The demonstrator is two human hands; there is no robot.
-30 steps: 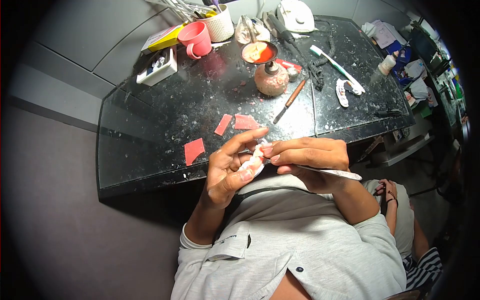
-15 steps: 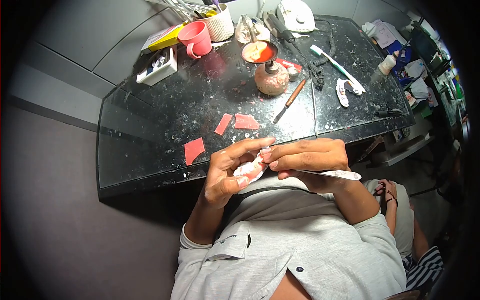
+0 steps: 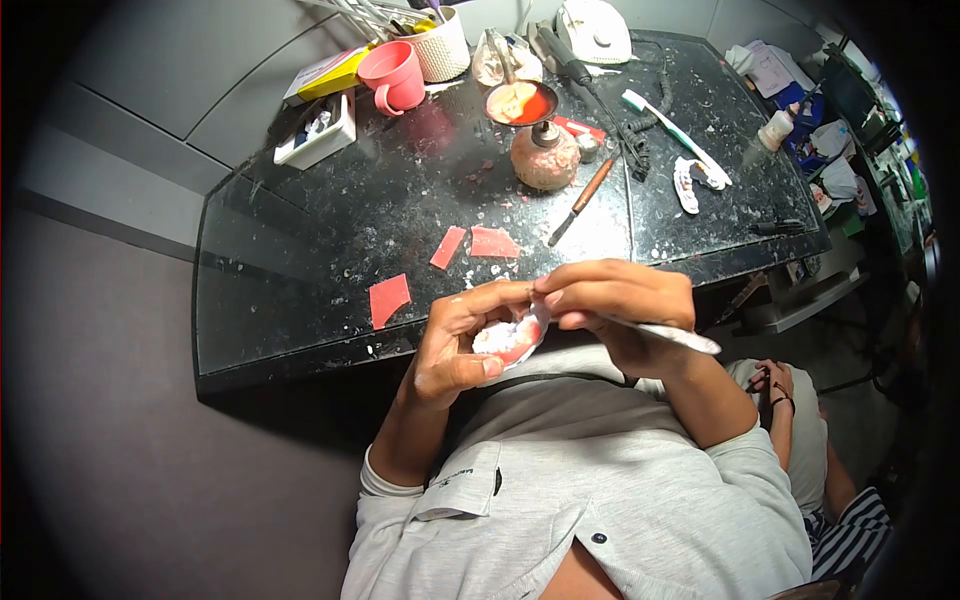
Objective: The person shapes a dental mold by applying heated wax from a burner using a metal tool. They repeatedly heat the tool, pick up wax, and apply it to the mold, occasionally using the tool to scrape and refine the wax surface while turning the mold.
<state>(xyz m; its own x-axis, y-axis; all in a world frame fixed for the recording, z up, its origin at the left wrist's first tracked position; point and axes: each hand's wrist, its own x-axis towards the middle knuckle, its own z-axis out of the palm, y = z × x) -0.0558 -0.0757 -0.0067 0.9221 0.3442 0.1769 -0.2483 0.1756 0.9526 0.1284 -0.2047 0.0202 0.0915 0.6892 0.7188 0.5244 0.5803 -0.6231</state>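
My left hand (image 3: 447, 345) is closed around a white plaster dental cast (image 3: 495, 338) with pink wax along its rim. The thumb presses the near edge and the index finger reaches over the far side. In my right hand (image 3: 640, 308) lies a slim metal tool (image 3: 682, 338), its pale patterned handle sticking out to the right below the fingers. The tool's working end is hidden. My right fingertips meet at the cast's upper right edge, close to my left index fingertip. Both hands are above my lap, at the bench's front edge.
Pink wax sheets (image 3: 390, 300) lie on the black bench (image 3: 300, 250). Behind them stand a round burner (image 3: 545, 160) under a wax pan (image 3: 520, 103), a wooden-handled knife (image 3: 582, 200), a toothbrush (image 3: 680, 138), another cast (image 3: 688, 186) and a pink mug (image 3: 393, 78). A seated person's hand (image 3: 775, 382) shows at right.
The dental cast has turned in my left hand, showing more of its teeth and pink rim. My right hand has risen slightly, and the tool handle tilts more downward to the right.
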